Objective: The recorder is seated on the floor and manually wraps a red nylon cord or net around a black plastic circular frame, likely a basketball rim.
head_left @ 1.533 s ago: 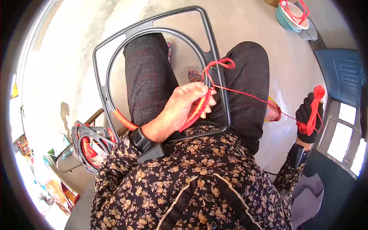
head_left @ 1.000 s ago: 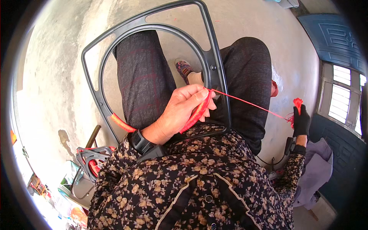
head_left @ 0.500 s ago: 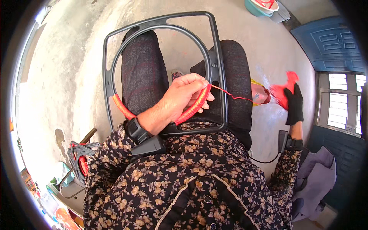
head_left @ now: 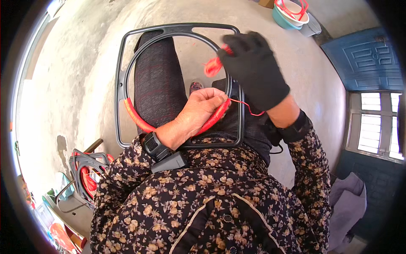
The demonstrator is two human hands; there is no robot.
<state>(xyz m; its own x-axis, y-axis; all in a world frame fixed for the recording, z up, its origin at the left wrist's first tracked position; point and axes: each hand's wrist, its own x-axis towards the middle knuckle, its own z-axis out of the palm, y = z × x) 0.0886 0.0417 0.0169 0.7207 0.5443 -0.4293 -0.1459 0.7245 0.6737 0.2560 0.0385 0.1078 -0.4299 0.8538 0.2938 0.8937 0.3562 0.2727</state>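
A black square frame with a round ring inside it (head_left: 120, 106) rests across my thighs. Red cord is wound tightly round the ring's near side, as a red wrapping (head_left: 137, 120). My bare left hand (head_left: 198, 109) pinches the ring at the right end of this wrapping, thumb on top. From there a loose red strand (head_left: 247, 108) runs right, under my right wrist. My right hand (head_left: 256, 70), in a black glove, is above the frame's right side, fingers curled round a bundle of red cord (head_left: 212, 67). Part of the bundle is hidden by the glove.
Several black frames (head_left: 86, 163) with red cord lie on a seat at the lower left. Nested basins (head_left: 287, 19) and a grey bucket (head_left: 311, 26) stand at the far right. A blue door (head_left: 363, 59) and grey cloth (head_left: 349, 194) are on the right.
My right hand has swung from the far right, inward over the frame, carrying the red cord bundle. My left hand still pinches the ring at nearly the same spot.
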